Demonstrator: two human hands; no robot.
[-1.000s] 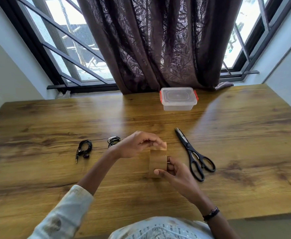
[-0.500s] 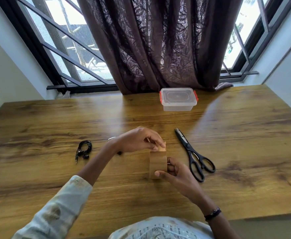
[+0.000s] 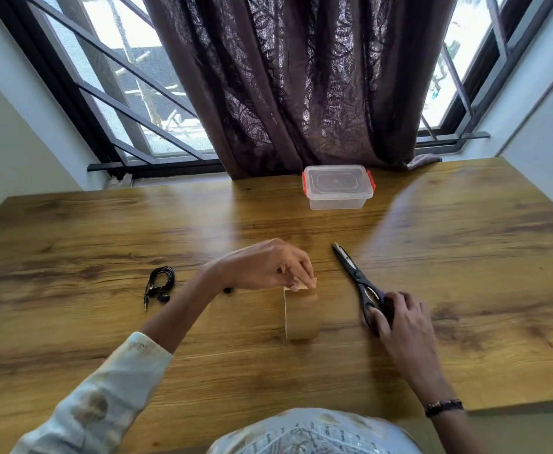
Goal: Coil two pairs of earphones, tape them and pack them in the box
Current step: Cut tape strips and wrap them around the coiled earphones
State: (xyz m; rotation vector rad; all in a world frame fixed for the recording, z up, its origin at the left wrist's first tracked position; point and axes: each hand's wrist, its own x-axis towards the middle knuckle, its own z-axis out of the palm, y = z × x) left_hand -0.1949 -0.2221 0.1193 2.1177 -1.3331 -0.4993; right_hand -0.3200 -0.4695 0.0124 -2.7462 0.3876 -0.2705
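Left hand (image 3: 268, 265) pinches tape end above roll (image 3: 302, 314); right hand (image 3: 399, 317) closes fingers on scissors (image 3: 360, 283) handles. Coiled earphones (image 3: 160, 283) left of fingers. Keep strip taut, cut short.

— What sort of place is this?

— A room in a home, by the look of it: a wide wood-grain table top (image 3: 104, 231) pushed up against a window.

— What says home and not workshop?

— A dark brown patterned lace curtain (image 3: 301, 86) hangs down to the table's far edge, and the black-framed window with slanted metal bars (image 3: 131, 103) looks out on daylight. Plain pale walls (image 3: 10, 142) close in on both sides.

— Anything on the table that fits?

— Household things: a clear lidded plastic box with orange clips (image 3: 338, 187), black-handled scissors (image 3: 357, 280) and a roll of brown packing tape (image 3: 301, 314).
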